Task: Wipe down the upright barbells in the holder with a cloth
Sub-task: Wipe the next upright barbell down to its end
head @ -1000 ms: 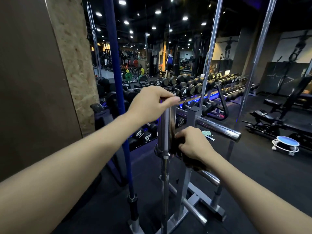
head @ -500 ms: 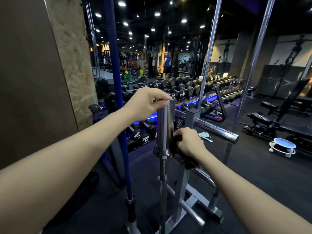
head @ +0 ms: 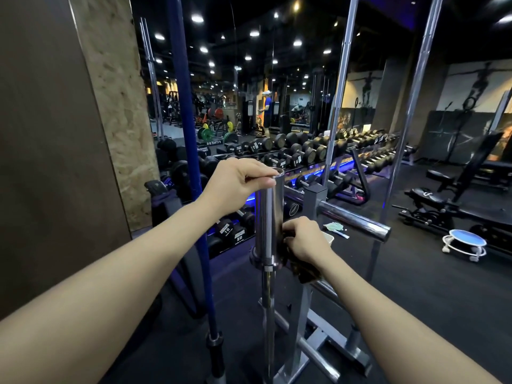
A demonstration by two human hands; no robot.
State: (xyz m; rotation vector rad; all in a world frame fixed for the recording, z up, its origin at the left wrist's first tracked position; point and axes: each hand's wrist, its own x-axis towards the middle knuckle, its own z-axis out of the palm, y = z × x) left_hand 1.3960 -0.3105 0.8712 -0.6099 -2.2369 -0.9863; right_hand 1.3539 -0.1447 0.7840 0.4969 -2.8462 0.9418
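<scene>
Left hand (head: 238, 182) has its fingers (head: 263, 180) curled over the top rim of the chrome barbell (head: 268, 217), pinning it steady, while the right hand (head: 304, 239) bunches a dark cloth (head: 303, 270) against the sleeve just above the collar. The bar stands upright in the holder (head: 310, 339), looks heavy, stiff and slick, so I'd steady it up top; the cloth's soft and floppy.

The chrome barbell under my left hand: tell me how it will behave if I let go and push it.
The upright chrome barbell probably feels heavy and stiff: long, solid-looking steel. Its polished sleeve likely slips under the dark cloth. Standing on end, steadied by the left hand, it might tip.
</scene>
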